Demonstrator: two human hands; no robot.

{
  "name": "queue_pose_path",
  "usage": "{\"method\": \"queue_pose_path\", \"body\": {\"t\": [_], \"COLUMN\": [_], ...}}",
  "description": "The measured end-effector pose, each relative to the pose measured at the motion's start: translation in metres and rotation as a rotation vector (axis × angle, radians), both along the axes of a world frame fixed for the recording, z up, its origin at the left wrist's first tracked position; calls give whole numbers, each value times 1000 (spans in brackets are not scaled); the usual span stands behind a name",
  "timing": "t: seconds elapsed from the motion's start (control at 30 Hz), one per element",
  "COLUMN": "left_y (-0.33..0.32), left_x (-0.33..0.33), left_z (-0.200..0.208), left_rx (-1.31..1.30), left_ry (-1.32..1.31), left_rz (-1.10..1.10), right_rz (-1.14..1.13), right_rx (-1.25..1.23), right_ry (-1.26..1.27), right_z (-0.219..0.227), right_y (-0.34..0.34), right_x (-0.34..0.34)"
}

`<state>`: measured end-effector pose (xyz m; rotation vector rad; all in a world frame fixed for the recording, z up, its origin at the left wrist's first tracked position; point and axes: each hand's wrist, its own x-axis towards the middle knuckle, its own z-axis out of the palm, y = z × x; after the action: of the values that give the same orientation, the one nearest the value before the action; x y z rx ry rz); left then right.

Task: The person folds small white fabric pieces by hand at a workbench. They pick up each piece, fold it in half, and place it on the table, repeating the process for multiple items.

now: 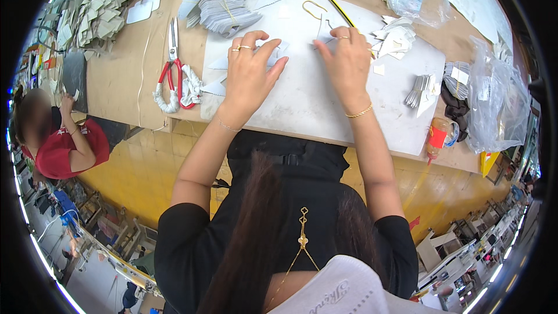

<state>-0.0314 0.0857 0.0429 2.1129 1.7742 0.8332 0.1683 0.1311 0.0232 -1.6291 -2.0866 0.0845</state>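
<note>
A small grey piece [323,34] sits on the white board [290,102], by the right hand [347,64] — I can't tell if its bent fingers pinch it. The left hand [249,72] is curled, thumb apart, near a pale piece [282,50] — I can't tell if it holds any. Red-handled scissors [174,52] lie left.

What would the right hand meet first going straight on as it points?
Probably the yellow-and-black pencil, just beyond the right hand; height is unclear, so it might pass above.
</note>
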Motion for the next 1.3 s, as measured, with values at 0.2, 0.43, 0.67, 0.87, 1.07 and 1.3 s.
{"method": "queue_pose_path", "body": {"t": [0.2, 0.43, 0.67, 0.87, 1.07, 1.3], "left_y": [45, 146, 192, 178, 47, -18], "left_x": [6, 12, 33, 27, 43, 45], "left_z": [-12, -27, -29, -6, 6, -18], "left_rx": [65, 104, -45, -71, -783, -495], "left_ry": [-16, 98, 594, 186, -575, -372], "left_rz": [-5, -143, -332, -256, -365, -282], "right_rz": [-11, -108, -208, -181, -237, -167], "right_rx": [-94, -253, -184, -439, -708, -997], "right_ry": [-228, -68, -14, 572, 1117, 1028], "right_z": [-4, 13, 37, 52, 39, 16], "right_y": [0, 3, 0, -14, -42, -60], "right_x": [-26, -28, 21, 66, 95, 82]}}
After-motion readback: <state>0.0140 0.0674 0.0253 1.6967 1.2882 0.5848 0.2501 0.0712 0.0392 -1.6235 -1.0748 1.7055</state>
